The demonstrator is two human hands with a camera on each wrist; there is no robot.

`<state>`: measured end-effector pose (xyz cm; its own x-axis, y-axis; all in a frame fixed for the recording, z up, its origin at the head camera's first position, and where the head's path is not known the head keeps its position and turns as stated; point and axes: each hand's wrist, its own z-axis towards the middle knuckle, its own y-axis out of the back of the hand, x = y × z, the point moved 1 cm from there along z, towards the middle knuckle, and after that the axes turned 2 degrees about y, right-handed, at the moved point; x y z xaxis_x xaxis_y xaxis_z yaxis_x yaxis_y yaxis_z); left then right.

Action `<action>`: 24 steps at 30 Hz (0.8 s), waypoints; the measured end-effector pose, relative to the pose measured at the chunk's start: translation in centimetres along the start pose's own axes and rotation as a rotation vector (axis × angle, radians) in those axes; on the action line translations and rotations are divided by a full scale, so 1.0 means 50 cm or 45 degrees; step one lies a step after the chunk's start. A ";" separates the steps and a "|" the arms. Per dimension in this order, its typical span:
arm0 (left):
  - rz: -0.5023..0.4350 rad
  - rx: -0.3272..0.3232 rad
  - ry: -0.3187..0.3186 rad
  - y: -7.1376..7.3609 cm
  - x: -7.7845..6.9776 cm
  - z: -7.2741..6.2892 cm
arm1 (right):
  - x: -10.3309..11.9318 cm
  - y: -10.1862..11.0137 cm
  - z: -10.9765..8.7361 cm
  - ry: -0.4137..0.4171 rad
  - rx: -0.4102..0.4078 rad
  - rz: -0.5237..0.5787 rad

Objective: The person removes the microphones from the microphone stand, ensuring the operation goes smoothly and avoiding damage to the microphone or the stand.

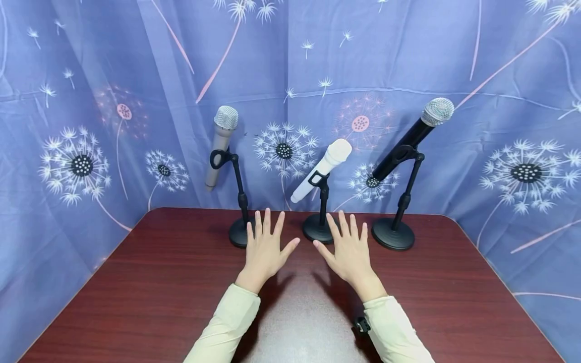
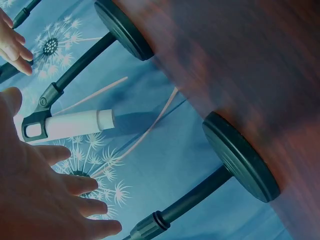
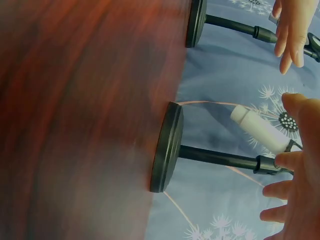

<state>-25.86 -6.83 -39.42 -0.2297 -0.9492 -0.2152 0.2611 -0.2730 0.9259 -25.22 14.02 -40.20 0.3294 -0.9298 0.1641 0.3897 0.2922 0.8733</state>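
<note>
Both hands hover palm down over the table with fingers spread and nothing held. My left hand (image 1: 265, 252) is nearest the left stand, its fingertips overlapping that stand's round base (image 1: 238, 233) in the head view. My right hand (image 1: 349, 254) is between the middle and right stands. A grey microphone (image 1: 221, 146) with a silver mesh head sits in the left stand's clip. The middle stand (image 1: 323, 201) carries a white microphone (image 1: 322, 169), tilted up to the right. A larger black microphone (image 1: 408, 143) with a silver head leans in the right stand (image 1: 404, 201).
The dark red wooden table (image 1: 150, 287) has rounded back corners. A blue curtain (image 1: 290, 65) with dandelion prints hangs close behind and at both sides. A small black device (image 1: 362, 324) is at the right sleeve's cuff.
</note>
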 end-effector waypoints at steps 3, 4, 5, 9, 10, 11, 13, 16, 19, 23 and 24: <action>-0.013 -0.013 -0.008 0.001 -0.001 0.000 | 0.000 0.000 0.002 0.006 -0.010 0.001; -0.018 -0.017 -0.010 0.001 -0.002 0.000 | 0.000 -0.001 0.002 0.007 -0.009 0.003; -0.021 -0.019 -0.011 0.001 -0.002 0.000 | 0.000 0.000 0.002 0.008 -0.007 0.005; -0.016 -0.033 -0.019 0.000 -0.004 0.000 | 0.000 0.000 0.003 0.012 -0.012 0.013; -0.013 -0.037 -0.022 0.000 -0.004 0.000 | 0.001 0.000 0.003 0.015 -0.017 0.013; -0.013 -0.039 -0.024 0.001 -0.004 0.000 | 0.001 0.001 0.004 0.018 -0.024 0.010; -0.007 -0.045 -0.033 0.001 -0.004 0.001 | 0.001 0.001 0.005 0.030 -0.048 0.009; -0.010 -0.042 -0.044 0.003 -0.005 0.000 | 0.003 0.002 0.006 0.049 -0.078 0.009; -0.023 -0.043 -0.056 0.006 -0.007 0.000 | 0.004 0.002 0.008 0.063 -0.093 0.012; -0.032 -0.042 -0.060 0.010 -0.007 0.000 | 0.007 0.002 0.010 0.079 -0.108 0.014; -0.030 -0.048 -0.063 0.011 -0.007 0.000 | 0.008 0.003 0.011 0.083 -0.114 0.016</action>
<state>-25.64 -6.65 -38.86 -0.2822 -0.9337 -0.2204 0.2899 -0.3019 0.9082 -25.50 13.58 -39.76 0.3892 -0.9101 0.1420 0.4597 0.3255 0.8263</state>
